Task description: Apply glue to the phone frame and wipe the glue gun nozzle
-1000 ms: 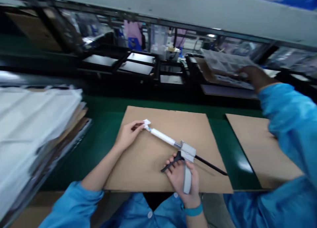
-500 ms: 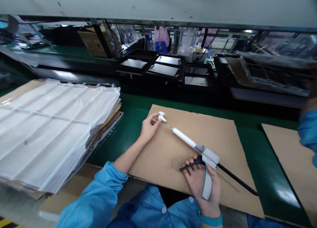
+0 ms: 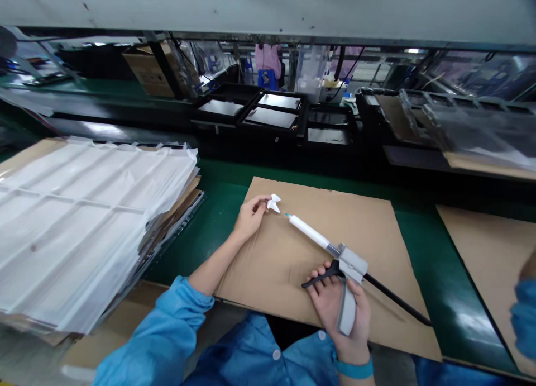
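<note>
My right hand [image 3: 341, 313] is wrapped round the grey grip of a dispensing gun [image 3: 352, 263], with its fingers at the black trigger. A white tube [image 3: 309, 231] with a small teal tip runs from the gun's front, pointing up and left. From the gun's back a black rod sticks out. Between thumb and fingers, my left hand [image 3: 250, 215] pinches a crumpled white piece [image 3: 273, 202] that looks like tissue. It is just beyond the teal tip, close to it. Both hands are over a flat cardboard sheet [image 3: 335, 207].
A tall stack of white-wrapped sheets [image 3: 75, 207] stands left on the green bench [image 3: 196, 207]. Black framed trays [image 3: 272, 118] line the back. At right are another cardboard sheet [image 3: 494, 246], clear plastic trays [image 3: 481, 123] and a co-worker's blue sleeve [image 3: 525, 313].
The white piece in my left hand is a little lower and nearer the teal tip. At right, the co-worker's arm has moved down, and the clear plastic trays there have shifted.
</note>
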Available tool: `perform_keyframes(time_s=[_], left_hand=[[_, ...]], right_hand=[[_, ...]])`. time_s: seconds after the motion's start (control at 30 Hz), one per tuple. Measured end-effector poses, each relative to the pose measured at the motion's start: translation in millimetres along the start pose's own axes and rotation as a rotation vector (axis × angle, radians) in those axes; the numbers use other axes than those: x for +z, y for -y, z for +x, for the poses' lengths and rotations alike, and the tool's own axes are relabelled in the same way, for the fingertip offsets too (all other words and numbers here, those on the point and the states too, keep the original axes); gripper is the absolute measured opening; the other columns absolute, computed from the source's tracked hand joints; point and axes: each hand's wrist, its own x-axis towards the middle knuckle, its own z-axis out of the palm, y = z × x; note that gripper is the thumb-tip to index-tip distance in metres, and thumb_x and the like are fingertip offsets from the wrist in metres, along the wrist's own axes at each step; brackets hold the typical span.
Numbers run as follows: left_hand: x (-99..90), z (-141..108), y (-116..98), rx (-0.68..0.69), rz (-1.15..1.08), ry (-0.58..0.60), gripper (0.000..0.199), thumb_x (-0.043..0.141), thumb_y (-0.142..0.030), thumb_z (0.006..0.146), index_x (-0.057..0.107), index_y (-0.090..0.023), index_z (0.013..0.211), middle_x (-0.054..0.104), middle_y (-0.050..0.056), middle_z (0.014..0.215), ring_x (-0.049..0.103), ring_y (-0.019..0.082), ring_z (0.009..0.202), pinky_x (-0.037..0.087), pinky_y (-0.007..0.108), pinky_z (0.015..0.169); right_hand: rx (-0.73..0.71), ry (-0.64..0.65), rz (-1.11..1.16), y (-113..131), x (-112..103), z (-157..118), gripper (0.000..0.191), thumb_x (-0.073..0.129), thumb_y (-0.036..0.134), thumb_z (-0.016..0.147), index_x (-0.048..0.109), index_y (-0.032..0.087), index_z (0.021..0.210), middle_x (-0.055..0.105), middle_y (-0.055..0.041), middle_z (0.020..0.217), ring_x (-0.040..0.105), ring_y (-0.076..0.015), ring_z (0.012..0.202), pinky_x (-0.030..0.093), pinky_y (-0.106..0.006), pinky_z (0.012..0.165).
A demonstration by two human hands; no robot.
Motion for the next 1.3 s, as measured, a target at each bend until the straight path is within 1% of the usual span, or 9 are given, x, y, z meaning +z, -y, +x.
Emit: perform_keyframes(time_s=[0.1,0.27,0.47,0.67,0.83,0.97,1.1,1.17,1.3], left_hand=[[0.0,-1.4,-1.6,-0.007,-0.007,0.047,0.033,0.059,-0.04,0.108,0.084,-0.021,0.121,0.081,0.006,0.097,0.077,0.022,0.088,0.062,0.032,0.085],[0.4,-3.7,-10.6,0.0,0.003,0.132,0.034,0.062,-0.044,0.108,0.085,-0.021,0.117,0.083,0.006,0.098,0.077,0.022,0.089,0.061,0.032,0.083],[3.0,-6.8,-20.7,0.045,0.02,0.228,0.032,0.068,-0.045,0.109,0.087,-0.022,0.12,0.087,0.008,0.111,0.08,0.023,0.095,0.065,0.034,0.086],[3.4,-6.9,-22.3,0.09,0.027,0.282,0.03,0.069,-0.043,0.11,0.087,-0.022,0.124,0.087,0.009,0.124,0.082,0.024,0.102,0.066,0.035,0.091],[3.4,-5.7,-21.1,0.117,0.035,0.292,0.03,0.07,-0.044,0.111,0.087,-0.022,0.122,0.087,0.01,0.12,0.081,0.024,0.098,0.066,0.035,0.088],[4.7,-5.6,-19.0,0.134,0.033,0.269,0.028,0.069,-0.043,0.111,0.085,-0.022,0.118,0.086,0.009,0.113,0.079,0.023,0.093,0.065,0.034,0.084],[5.4,-8.3,-17.6,0.129,0.061,0.163,0.024,0.069,-0.037,0.111,0.083,-0.022,0.122,0.085,0.009,0.114,0.079,0.021,0.092,0.064,0.032,0.083],[4.9,-9.8,-16.7,0.123,0.091,0.086,0.023,0.068,-0.035,0.111,0.083,-0.021,0.123,0.083,0.009,0.115,0.079,0.02,0.093,0.064,0.031,0.083],[3.2,-10.7,-14.3,0.128,0.142,-0.034,0.021,0.068,-0.032,0.111,0.083,-0.021,0.121,0.08,0.009,0.118,0.076,0.016,0.088,0.062,0.029,0.081]], right_hand=[[-0.01,0.0,-0.012,0.4,0.5,0.0,0.052,0.088,0.056,0.077,0.073,0.022,0.114,0.068,-0.006,0.114,0.067,-0.0216,0.115,0.063,-0.05,0.113],[0.012,-0.04,0.019,2.6,6.2,-2.0,0.058,0.094,0.052,0.067,0.073,0.022,0.111,0.067,-0.0046,0.115,0.068,-0.0199,0.112,0.066,-0.042,0.104],[0.035,-0.093,0.013,5.0,16.2,-4.7,0.063,0.096,0.05,0.057,0.074,0.022,0.108,0.067,-0.0054,0.108,0.069,-0.0194,0.106,0.069,-0.038,0.096],[0.044,-0.117,0.012,6.1,17.5,-3.8,0.063,0.095,0.049,0.056,0.073,0.022,0.109,0.067,-0.0061,0.107,0.069,-0.0201,0.105,0.069,-0.041,0.096],[0.052,-0.142,0.024,7.2,20.9,-3.9,0.07,0.098,0.048,0.048,0.071,0.021,0.107,0.066,-0.0052,0.105,0.068,-0.0195,0.103,0.069,-0.041,0.095],[0.054,-0.142,0.021,6.1,19.1,-4.1,0.069,0.098,0.049,0.048,0.07,0.021,0.106,0.065,-0.005,0.104,0.067,-0.0193,0.103,0.069,-0.04,0.094],[0.02,-0.081,0.013,2.2,1.5,-2.2,0.057,0.088,0.05,0.069,0.072,0.023,0.117,0.067,-0.0053,0.112,0.067,-0.0194,0.109,0.068,-0.043,0.1],[0.002,-0.052,0.008,1.4,-7.7,-0.2,0.05,0.084,0.049,0.078,0.073,0.023,0.12,0.068,-0.0049,0.116,0.067,-0.0181,0.112,0.066,-0.041,0.104],[0.002,-0.099,0.03,3.0,-14.2,3.8,0.054,0.088,0.046,0.074,0.074,0.026,0.122,0.069,-0.0034,0.122,0.067,-0.0189,0.116,0.065,-0.04,0.107]])
